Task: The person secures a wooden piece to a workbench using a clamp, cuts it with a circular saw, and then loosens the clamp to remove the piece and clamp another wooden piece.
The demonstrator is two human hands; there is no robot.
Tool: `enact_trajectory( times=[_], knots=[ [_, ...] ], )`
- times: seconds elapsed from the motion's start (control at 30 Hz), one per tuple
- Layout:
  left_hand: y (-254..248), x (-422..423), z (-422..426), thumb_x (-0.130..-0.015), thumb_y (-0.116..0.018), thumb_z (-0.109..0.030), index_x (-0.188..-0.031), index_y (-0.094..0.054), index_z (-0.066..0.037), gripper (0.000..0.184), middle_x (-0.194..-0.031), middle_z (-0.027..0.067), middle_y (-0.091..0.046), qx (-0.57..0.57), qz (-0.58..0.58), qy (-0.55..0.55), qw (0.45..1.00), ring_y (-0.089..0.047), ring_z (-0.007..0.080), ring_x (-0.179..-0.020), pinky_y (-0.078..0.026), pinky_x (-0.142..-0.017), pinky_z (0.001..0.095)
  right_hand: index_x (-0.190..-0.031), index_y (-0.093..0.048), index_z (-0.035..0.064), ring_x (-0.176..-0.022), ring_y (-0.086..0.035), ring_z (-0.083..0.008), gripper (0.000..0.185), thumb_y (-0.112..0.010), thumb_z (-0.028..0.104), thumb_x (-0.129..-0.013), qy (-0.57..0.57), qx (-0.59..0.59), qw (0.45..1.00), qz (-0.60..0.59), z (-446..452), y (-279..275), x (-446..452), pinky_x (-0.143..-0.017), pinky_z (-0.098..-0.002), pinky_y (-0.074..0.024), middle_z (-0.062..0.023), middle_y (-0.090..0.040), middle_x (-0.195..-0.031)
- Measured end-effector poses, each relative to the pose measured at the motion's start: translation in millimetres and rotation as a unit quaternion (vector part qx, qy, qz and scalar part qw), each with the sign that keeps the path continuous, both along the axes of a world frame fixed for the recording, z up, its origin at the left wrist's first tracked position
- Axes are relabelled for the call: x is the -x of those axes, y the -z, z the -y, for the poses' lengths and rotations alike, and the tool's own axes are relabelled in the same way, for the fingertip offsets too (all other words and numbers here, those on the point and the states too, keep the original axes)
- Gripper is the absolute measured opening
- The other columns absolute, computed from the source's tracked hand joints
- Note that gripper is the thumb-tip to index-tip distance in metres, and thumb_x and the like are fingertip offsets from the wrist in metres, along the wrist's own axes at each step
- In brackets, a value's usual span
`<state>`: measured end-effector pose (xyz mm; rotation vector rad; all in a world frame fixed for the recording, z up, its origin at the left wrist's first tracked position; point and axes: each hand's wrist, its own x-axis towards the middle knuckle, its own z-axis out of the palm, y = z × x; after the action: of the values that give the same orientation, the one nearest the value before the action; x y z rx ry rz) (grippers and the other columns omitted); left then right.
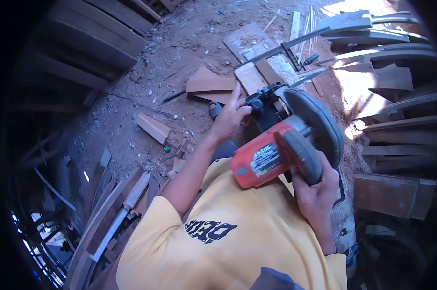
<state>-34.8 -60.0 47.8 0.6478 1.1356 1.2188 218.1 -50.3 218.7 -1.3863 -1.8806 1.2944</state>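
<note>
Right grip (319, 189) snug around red saw's (259, 160) handle (301, 151), left grip (229, 120) at base (266, 116), hold unclear.

I count 1 red circular saw (261, 158) at 3 o'clock, 2 hands (left hand (229, 119) at 1, right hand (319, 187) at 4), 1 bar clamp (287, 47) at 1, 1 tapered wood block (153, 127) between 9 and 10, 3+ curved boards (397, 52) at 2.

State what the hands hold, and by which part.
The right hand grips the red power tool by its dark curved handle; the left hand is at its black fitting, hold unclear.
</note>
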Motion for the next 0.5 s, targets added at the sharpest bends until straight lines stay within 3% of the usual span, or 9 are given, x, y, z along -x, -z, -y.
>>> enact_trajectory(
  times=[0.07, 0.3, 0.33, 0.4, 0.5],
  knots=[
    [-3, 3, -4, -0.096, -0.057, -0.013, -0.162, 0.018, -0.007, 0.1, -0.112, 0.0083, -0.063, 0.002, -0.055, 0.024, 0.998, -0.055, 0.0092, -0.086, -0.045, -0.073, 0.0217, -0.118, -0.066, -0.0011, -0.086, -0.075, -0.0229, 0.04, -0.07, -0.003, -0.078, -0.012, 0.008, 1.0, 0.0, -3, -3, 4, -0.08, -0.0318, -0.0551, -0.015, -0.073, -0.089],
    [-7, -1, -5, -0.096, -0.054, -0.005, -0.162, 0.018, -0.004, 0.097, -0.116, 0.009, -0.062, 0.012, -0.056, 0.001, 0.998, -0.056, 0.0097, -0.089, -0.047, -0.077, 0.0226, -0.117, -0.064, 0.001, -0.09, -0.074, -0.0376, 0.041, -0.074, -0.002, -0.077, -0.029, 0.001, 0.999, -0.013, -6, 2, 6, -0.077, -0.0359, -0.0579, -0.02, -0.073, -0.096],
    [-7, -1, -6, -0.096, -0.053, -0.003, -0.162, 0.017, -0.003, 0.096, -0.12, 0.0097, -0.062, 0.021, -0.059, -0.012, 0.998, -0.057, 0.0103, -0.093, -0.048, -0.08, 0.0231, -0.117, -0.064, 0.001, -0.09, -0.074, -0.0376, 0.041, -0.074, -0.002, -0.077, -0.024, 0.004, 1.0, -0.013, -7, 1, 6, -0.077, -0.0359, -0.0579, -0.02, -0.073, -0.096],
    [-9, 3, -10, -0.096, -0.052, -0.001, -0.162, 0.016, -0.003, 0.095, -0.123, 0.0104, -0.061, 0.029, -0.064, -0.021, 0.997, -0.058, 0.0109, -0.096, -0.049, -0.083, 0.0237, -0.11, -0.066, 0.0003, -0.081, -0.076, -0.0282, 0.031, -0.077, -0.001, -0.081, -0.038, 0.018, 0.999, 0.017, -13, -1, 12, -0.074, -0.0329, -0.0569, -0.0153, -0.073, -0.088],
    [-9, 1, -6, -0.097, -0.053, -0.002, -0.162, 0.015, -0.002, 0.094, -0.129, 0.0112, -0.06, 0.045, -0.053, -0.022, 0.997, -0.059, 0.0122, -0.106, -0.049, -0.09, 0.0248, -0.109, -0.066, 0.0009, -0.082, -0.076, -0.0297, 0.031, -0.081, 0.004, -0.082, -0.049, 0.043, 0.998, 0.025, -13, 2, 10, -0.073, -0.0336, -0.0575, -0.0167, -0.073, -0.09]
  ],
)
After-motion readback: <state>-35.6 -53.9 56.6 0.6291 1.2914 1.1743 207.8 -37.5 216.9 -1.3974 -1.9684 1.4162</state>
